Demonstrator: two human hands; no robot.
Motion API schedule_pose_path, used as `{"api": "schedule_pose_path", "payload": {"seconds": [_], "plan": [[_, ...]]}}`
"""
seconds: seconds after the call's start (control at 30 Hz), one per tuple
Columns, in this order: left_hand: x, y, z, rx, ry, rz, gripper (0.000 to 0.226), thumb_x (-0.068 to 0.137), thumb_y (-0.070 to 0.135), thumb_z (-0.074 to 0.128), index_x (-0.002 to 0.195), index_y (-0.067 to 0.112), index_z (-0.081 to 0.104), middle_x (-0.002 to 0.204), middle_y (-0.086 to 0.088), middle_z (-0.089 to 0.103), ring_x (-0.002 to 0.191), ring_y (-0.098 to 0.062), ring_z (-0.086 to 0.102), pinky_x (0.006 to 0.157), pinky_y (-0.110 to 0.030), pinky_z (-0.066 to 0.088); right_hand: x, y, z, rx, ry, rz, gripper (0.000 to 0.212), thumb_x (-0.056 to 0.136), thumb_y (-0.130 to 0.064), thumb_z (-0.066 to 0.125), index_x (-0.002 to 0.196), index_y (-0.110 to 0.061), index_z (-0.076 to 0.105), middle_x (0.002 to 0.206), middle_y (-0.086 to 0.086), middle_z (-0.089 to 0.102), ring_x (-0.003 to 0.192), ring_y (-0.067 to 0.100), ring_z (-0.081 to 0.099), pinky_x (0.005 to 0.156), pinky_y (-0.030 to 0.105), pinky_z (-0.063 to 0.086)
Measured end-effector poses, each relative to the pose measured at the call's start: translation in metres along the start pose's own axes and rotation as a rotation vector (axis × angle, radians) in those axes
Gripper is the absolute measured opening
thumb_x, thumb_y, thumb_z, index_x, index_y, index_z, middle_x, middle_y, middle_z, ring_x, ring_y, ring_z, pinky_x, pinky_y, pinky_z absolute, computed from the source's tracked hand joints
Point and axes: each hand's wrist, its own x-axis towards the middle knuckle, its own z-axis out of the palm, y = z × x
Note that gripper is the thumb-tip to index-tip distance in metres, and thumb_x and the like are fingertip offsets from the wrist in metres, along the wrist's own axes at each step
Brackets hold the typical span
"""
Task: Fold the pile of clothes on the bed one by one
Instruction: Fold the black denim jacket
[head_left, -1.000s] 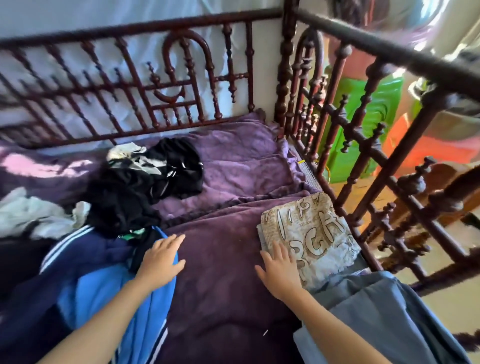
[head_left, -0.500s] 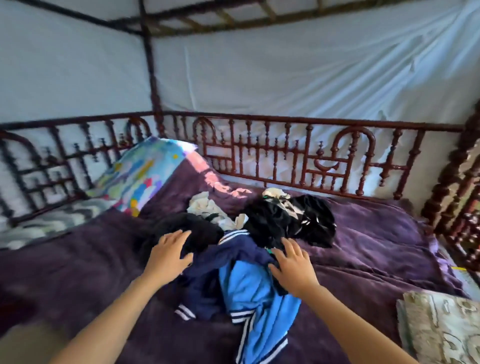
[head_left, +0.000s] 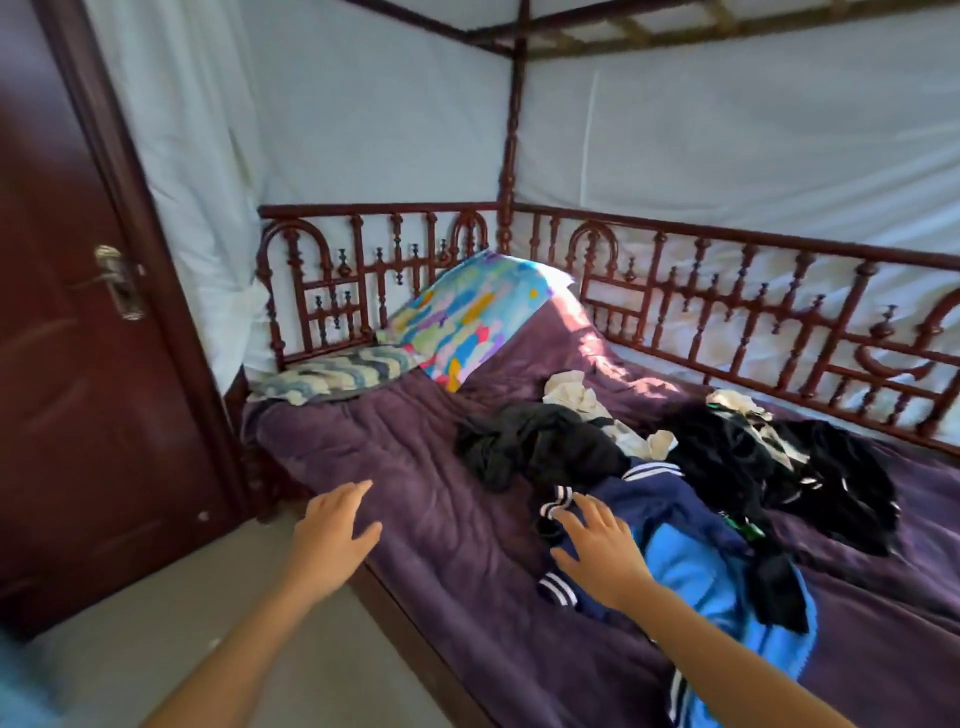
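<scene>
A loose pile of clothes lies on the purple bedspread (head_left: 415, 457). Nearest me is a navy and light blue jacket (head_left: 691, 566) with white-striped cuffs. Behind it lie a black garment (head_left: 540, 447), a white crumpled one (head_left: 576, 392) and a black and white one (head_left: 779, 457). My right hand (head_left: 597, 551) hovers with spread fingers over the jacket's navy sleeve and holds nothing. My left hand (head_left: 332, 535) is spread open above the bed's near edge, left of the pile, with nothing in it.
A colourful pillow (head_left: 467, 317) and a wavy-patterned pillow (head_left: 337, 371) lie at the head of the bed. A carved red-brown wooden railing (head_left: 727, 301) runs along the far side and head. A dark wooden door (head_left: 78, 338) stands at the left, beside grey floor (head_left: 156, 649).
My view has swung left from the foot of the bed to its head. Both hands have moved left; the left one has come off the pile, and the folded patterned cloth has left the view.
</scene>
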Motion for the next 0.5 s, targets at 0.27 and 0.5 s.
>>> {"api": "schedule_pose_path", "payload": {"seconds": [0.27,0.5], "plan": [[0.069,-0.020,0.016,0.028,-0.026,0.065,0.060,0.092,0.038,0.052,0.145,0.021,0.029,0.149,0.002,0.032,0.137,-0.020,0.026,0.107,-0.032,0.031,0.070,0.006,0.031,0.099,-0.033,0.115,0.055,0.096,-0.046,0.039,0.146,-0.028,0.024,0.156,0.002,0.012,0.143,0.019,0.010,0.110,0.035,0.023],[0.151,-0.046,0.039,0.081,-0.078,0.036,0.059,0.093,0.043,0.048,0.145,0.024,0.028,0.147,0.008,0.033,0.135,-0.016,0.028,0.106,-0.030,0.033,0.166,0.008,0.069,0.186,-0.129,0.219,0.056,0.096,-0.045,0.039,0.146,-0.026,0.022,0.154,0.003,0.016,0.142,0.023,0.015,0.110,0.037,0.026]]}}
